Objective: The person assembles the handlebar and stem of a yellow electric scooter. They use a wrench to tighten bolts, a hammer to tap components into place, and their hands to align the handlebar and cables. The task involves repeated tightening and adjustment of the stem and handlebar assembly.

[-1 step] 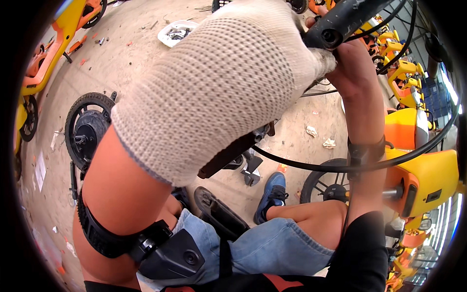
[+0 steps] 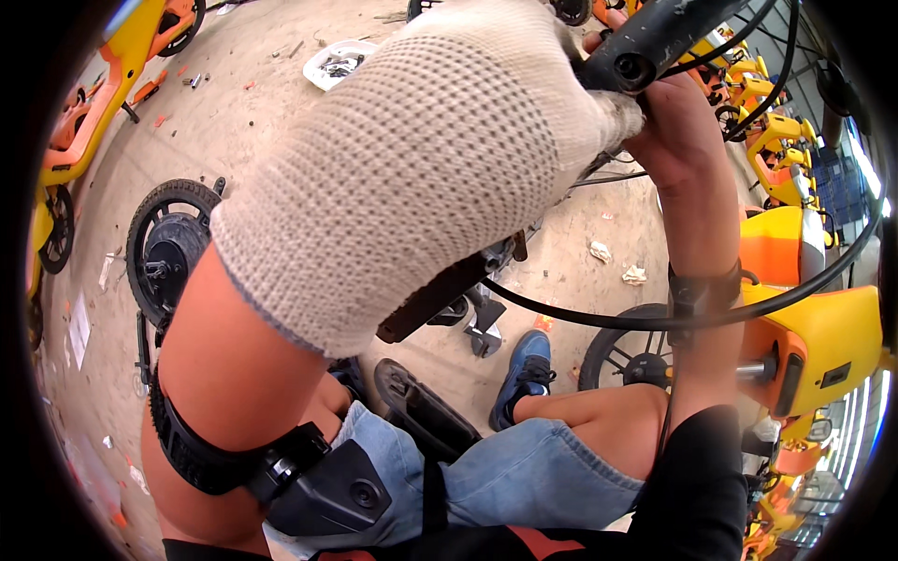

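Note:
My left hand (image 2: 547, 98) wears a cream knitted glove that reaches up the forearm. It presses against the end of a black metal tube (image 2: 655, 47) with a round bolt recess, at the upper right. The glove's fingers are mostly hidden behind the tube and my other hand. My bare right hand (image 2: 681, 122) comes up from below and curls around the tube's underside, with a fingertip showing on the far side. Black cables (image 2: 786, 75) run from the tube area, one looping across my right forearm. Beneath my left arm a dark frame part (image 2: 440, 299) shows.
A white tray of small metal parts (image 2: 339, 65) lies on the littered floor. A black wheel with a hub (image 2: 170, 248) is at left, another wheel (image 2: 641, 365) at right. Yellow-orange bikes (image 2: 804, 351) line the right; another (image 2: 108, 93) stands far left. A black saddle-like part (image 2: 421, 411) sits between my legs.
My gloved left forearm has shifted very slightly left and down. Otherwise the view looks the same.

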A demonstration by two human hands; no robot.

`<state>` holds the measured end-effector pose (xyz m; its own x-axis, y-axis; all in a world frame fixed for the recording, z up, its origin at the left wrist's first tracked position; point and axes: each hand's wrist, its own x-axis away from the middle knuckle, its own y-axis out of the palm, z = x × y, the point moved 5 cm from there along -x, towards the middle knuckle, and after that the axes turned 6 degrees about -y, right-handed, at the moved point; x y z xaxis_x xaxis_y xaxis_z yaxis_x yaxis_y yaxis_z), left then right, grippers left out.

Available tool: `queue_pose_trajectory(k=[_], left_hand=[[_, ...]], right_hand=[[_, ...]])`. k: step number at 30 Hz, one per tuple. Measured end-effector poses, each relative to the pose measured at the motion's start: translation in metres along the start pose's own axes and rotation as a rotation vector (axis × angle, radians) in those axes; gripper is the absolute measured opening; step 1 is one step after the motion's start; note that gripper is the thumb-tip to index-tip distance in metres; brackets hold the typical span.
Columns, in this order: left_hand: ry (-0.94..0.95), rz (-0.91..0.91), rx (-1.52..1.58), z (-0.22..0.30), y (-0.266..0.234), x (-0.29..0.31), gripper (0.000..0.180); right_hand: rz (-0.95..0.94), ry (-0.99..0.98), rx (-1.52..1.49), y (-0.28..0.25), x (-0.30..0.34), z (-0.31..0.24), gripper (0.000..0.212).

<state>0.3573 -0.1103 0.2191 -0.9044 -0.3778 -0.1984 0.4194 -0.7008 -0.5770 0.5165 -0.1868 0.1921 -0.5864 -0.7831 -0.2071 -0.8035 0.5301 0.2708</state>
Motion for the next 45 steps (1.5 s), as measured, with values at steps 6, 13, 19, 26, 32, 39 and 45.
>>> queue_pose_trajectory(k=[6,13,19,26,32,39,45], left_hand=[[-0.025,0.005,-0.011,0.001,0.000,0.001,0.034],[-0.025,0.002,0.001,0.003,0.004,-0.001,0.033],[-0.031,0.008,-0.003,0.004,0.003,0.002,0.033],[0.002,-0.057,0.049,-0.002,0.027,-0.017,0.033],[-0.023,-0.003,0.004,0.002,0.009,-0.003,0.033],[-0.022,-0.003,0.012,0.005,0.011,-0.004,0.033],[-0.046,0.013,0.007,0.011,0.005,0.001,0.032]], right_hand=[[0.005,0.023,0.024,0.003,-0.003,0.007,0.006],[-0.111,0.081,0.002,0.001,-0.004,0.008,0.006],[-0.175,0.037,-0.032,0.009,-0.007,0.001,0.009],[-0.088,0.076,0.035,-0.021,0.000,0.004,0.012],[-0.265,0.055,0.016,-0.003,-0.017,0.011,0.018],[-0.330,0.112,-0.001,-0.010,-0.022,0.014,0.021],[-0.320,0.110,-0.039,-0.003,-0.030,0.013,0.026]])
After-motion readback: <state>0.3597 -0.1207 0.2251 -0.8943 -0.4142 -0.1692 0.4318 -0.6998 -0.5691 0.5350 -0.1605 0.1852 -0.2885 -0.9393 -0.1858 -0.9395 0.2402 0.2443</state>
